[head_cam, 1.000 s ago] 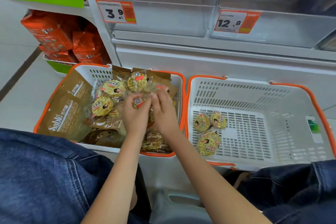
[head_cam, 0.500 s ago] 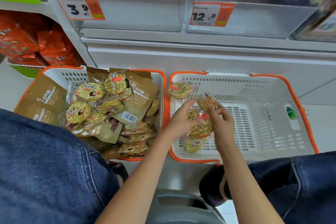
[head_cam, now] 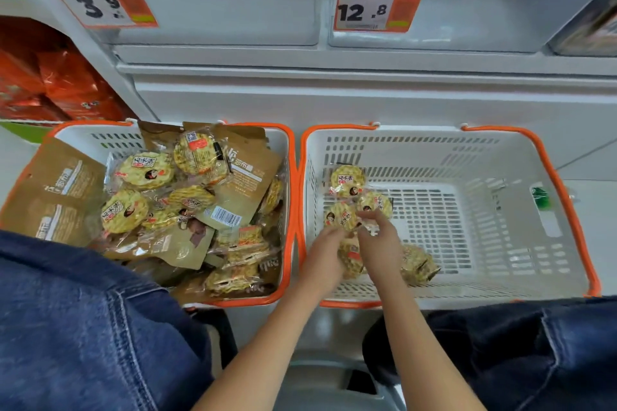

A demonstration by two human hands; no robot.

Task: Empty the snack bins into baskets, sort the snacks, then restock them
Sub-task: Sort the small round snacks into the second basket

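Note:
Two white baskets with orange rims stand side by side on the floor. The left basket point(head_cam: 100, 140) is heaped with round yellow cracker packs point(head_cam: 145, 170) and brown pouches point(head_cam: 247, 177). The right basket point(head_cam: 500, 150) holds several round yellow cracker packs point(head_cam: 347, 178) at its left side. Both hands are low inside the right basket over those packs. My left hand point(head_cam: 322, 257) touches a pack point(head_cam: 340, 215) with its fingertips. My right hand point(head_cam: 380, 240) has its fingers spread over the packs and holds nothing. Another pack point(head_cam: 417, 264) lies just right of my right wrist.
Two clear empty bins point(head_cam: 217, 7) point(head_cam: 484, 10) sit on the shelf above, with price tags 3.9 point(head_cam: 100, 3) and 12.8 point(head_cam: 364, 8). Orange snack bags point(head_cam: 66, 87) fill a lower shelf at the left. My denim-clad knees point(head_cam: 83, 327) flank both baskets.
Both hands carried yellow cracker packs from the left basket to the right one, lowered into it and let the packs go. The view has shifted right.

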